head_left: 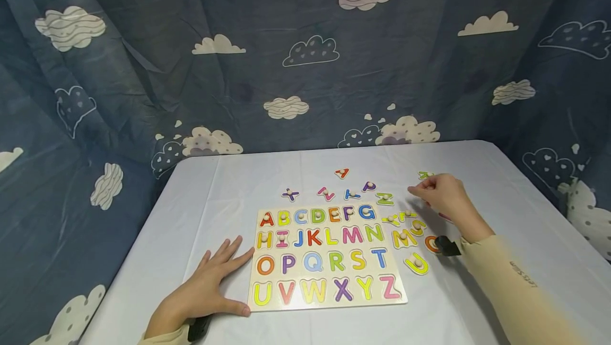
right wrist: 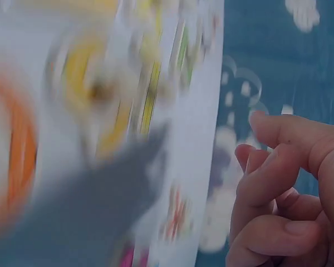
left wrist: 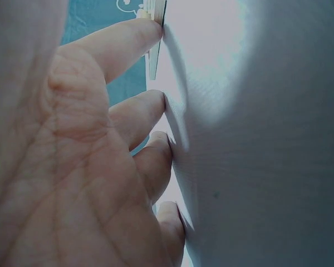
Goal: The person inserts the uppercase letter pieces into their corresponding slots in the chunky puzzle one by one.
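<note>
A wooden alphabet board (head_left: 299, 265) lies flat on the table. Knobbed letters sit in its top row and in the H and I places; the other places show no knobs. My left hand (head_left: 210, 281) is spread at the board's left side, index finger and thumb touching its edge. In the left wrist view, a finger of that hand (left wrist: 117, 50) meets the board edge (left wrist: 154, 61). My right hand (head_left: 446, 196) hovers above the table, near a green letter (head_left: 424, 175) partly behind it. In the right wrist view, its fingers (right wrist: 267, 178) are loosely curled around nothing visible.
Loose knobbed letters lie behind and right of the board: a purple X (head_left: 290, 194), a pink Z (head_left: 326, 194), a yellow S (head_left: 418, 227), a yellow U (head_left: 416, 268), an orange O (head_left: 431, 243) and several others. A cloud-patterned curtain (head_left: 286, 16) hangs behind the table.
</note>
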The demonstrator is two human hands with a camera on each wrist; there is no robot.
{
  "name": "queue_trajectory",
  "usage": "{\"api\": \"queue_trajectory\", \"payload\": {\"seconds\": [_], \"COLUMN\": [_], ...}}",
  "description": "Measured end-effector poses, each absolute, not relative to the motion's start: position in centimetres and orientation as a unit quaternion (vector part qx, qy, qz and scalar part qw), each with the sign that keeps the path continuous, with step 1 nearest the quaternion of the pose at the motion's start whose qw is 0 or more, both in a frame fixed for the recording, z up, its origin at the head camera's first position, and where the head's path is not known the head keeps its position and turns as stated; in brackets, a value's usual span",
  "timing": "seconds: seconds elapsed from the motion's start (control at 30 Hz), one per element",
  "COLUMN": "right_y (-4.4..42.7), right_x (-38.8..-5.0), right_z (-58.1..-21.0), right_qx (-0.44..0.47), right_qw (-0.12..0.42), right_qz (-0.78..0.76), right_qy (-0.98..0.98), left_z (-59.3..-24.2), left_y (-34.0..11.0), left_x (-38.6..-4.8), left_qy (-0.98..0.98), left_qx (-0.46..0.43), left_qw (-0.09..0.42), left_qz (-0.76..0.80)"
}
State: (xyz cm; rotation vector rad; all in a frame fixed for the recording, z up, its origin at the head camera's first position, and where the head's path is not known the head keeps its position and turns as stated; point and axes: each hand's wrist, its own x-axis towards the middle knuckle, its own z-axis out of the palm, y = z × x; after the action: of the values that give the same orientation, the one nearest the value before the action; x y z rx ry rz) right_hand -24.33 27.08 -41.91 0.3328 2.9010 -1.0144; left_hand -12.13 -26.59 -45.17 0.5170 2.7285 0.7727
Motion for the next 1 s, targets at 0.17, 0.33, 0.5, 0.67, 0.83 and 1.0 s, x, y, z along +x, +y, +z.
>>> {"api": "queue_trajectory", "payload": {"seconds": [0.17,0.33,0.5,0.67,0.83,1.0], "right_y": [31.3,33.9,35.0,35.3,35.3,35.2], "right_x": [-23.8,-23.3,-23.0,-22.9,-23.0,-23.1], "right_z": [-42.1,-42.4,-42.8,-43.2,-43.4,-43.4], "right_qx": [0.151,0.178,0.177,0.181,0.188,0.193], "right_qw": [0.030,0.030,0.029,0.036,0.042,0.049], "right_qz": [-0.308,-0.277,-0.269,-0.266,-0.265,-0.259], "right_qy": [0.939,0.944,0.946,0.946,0.945,0.945], "left_z": [-45.2,-45.2,-45.1,-45.2,-45.1,-45.1], "left_y": [-26.6,-26.6,-26.6,-26.5,-26.5,-26.5], "left_x": [-12.1,-12.1,-12.1,-12.1,-12.1,-12.1], "left_qy": [0.938,0.938,0.938,0.937,0.937,0.937], "left_qx": [0.178,0.175,0.176,0.174,0.176,0.172], "left_qw": [0.129,0.130,0.130,0.133,0.133,0.135], "left_qz": [0.267,0.268,0.269,0.271,0.270,0.272]}}
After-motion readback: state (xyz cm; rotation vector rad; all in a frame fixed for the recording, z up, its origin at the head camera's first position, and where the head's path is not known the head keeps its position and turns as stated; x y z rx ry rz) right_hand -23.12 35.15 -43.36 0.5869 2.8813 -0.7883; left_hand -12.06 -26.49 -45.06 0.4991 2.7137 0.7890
